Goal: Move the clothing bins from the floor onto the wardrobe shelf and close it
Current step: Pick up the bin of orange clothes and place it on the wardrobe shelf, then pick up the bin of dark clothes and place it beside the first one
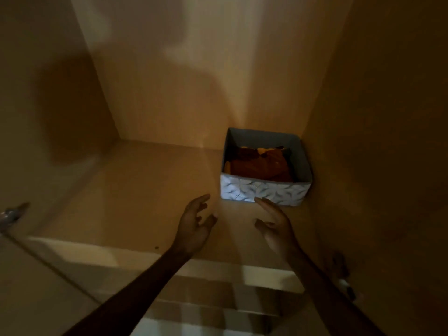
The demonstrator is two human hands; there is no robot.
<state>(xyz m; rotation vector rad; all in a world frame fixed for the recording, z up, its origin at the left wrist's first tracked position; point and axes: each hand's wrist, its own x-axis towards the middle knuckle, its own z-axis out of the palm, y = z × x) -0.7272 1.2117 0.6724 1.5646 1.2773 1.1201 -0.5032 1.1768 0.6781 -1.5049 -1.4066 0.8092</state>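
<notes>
A grey fabric clothing bin (263,191) with a pale leaf pattern stands on the wardrobe shelf (135,190), pushed into the back right corner against the side wall. Folded brown and orange clothes (259,164) lie inside it. My left hand (195,223) hovers over the shelf just in front of and left of the bin, fingers spread, holding nothing. My right hand (275,225) is a little in front of the bin's front face, fingertips close to its lower edge, palm open and empty.
The wardrobe's back panel (194,81) and right side wall (375,117) enclose the shelf. The shelf's pale front edge (101,251) runs below my arms. A metal handle or hinge (12,214) shows at the left edge. Lower shelves or steps lie beneath.
</notes>
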